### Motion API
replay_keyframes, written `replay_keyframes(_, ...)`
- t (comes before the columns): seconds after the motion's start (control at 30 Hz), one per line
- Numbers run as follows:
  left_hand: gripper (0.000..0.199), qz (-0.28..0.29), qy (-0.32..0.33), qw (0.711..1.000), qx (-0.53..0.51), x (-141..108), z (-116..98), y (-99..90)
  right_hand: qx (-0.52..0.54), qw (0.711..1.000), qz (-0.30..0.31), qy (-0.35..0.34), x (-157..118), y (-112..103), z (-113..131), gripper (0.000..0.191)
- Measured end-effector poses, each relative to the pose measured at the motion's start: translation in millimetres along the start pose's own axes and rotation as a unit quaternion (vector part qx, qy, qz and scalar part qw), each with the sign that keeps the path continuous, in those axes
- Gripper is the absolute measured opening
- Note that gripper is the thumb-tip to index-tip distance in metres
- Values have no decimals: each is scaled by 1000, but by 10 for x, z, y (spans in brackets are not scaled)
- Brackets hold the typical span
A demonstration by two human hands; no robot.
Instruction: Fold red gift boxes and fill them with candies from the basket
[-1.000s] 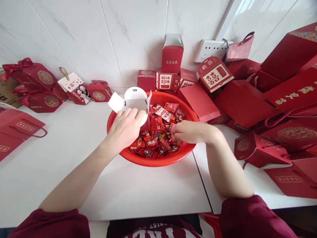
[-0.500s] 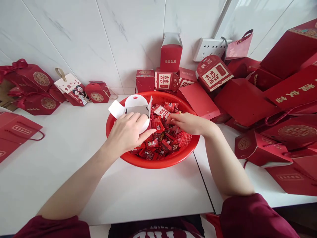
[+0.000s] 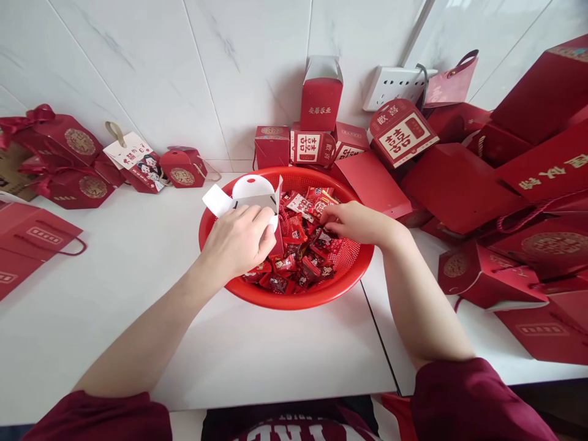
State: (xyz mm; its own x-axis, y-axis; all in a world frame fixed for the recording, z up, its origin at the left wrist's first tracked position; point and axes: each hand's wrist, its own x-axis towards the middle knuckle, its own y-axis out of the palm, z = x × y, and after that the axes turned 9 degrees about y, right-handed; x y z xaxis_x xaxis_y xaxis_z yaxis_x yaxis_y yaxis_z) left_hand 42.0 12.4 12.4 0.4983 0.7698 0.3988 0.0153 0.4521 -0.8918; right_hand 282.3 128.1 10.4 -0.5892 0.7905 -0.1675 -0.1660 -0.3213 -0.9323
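Observation:
A round red plastic basket (image 3: 294,301) holds a heap of wrapped candies (image 3: 294,228), mostly in red wrappers. On its left side stands a small gift box (image 3: 250,184), red outside and white inside, with its flaps up. My left hand (image 3: 241,239) is closed over the near edge of this box, the thumb bent along its side; the box's front is mostly hidden. At the right of the heap, my right hand (image 3: 356,222) has its fingers pinched against a red and gold wrapped candy (image 3: 324,203). The fingertips are partly hidden by the hand.
Red gift boxes (image 3: 316,104) are stacked behind the basket against the tiled wall. A large pile of red boxes and bags (image 3: 514,245) fills the right. More boxes (image 3: 64,159) and a red bag (image 3: 32,248) stand at left. A power strip (image 3: 392,86) is at the wall.
My right hand has shifted slightly and its fingers have curled in; the red and gold candy now shows at its fingertips. My left thumb has drawn in against the box.

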Motion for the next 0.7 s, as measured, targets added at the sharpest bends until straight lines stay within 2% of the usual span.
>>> replay_keyframes(0.1,19,6,3,1000,1,-2,0,6,-17,999,41,-12,24,59,27,24)
replay_keyframes(0.2,22,13,-7,1000,8,-1,-2,-3,-43,998,41,-10,57,133,56,32)
replay_keyframes(0.37,28,12,-83,995,50,3,11,0,-50,997,45,-45,73,156,81,30)
replay_keyframes(0.43,28,12,-97,994,58,-3,20,19,-21,998,28,-54,21,96,94,30)
replay_keyframes(0.5,26,5,-89,995,44,-14,31,44,53,996,-29,-67,-65,10,116,29)
replay_keyframes(0.57,21,-18,-84,996,-5,-26,47,70,172,976,-93,-90,-159,-69,148,26)
replay_keyframes(0.6,21,-29,-85,995,-41,-32,59,82,247,956,-116,-105,-198,-96,169,25)
replay_keyframes(0.7,38,-71,-118,978,-159,-44,102,102,467,863,-140,-133,-257,-107,257,35)
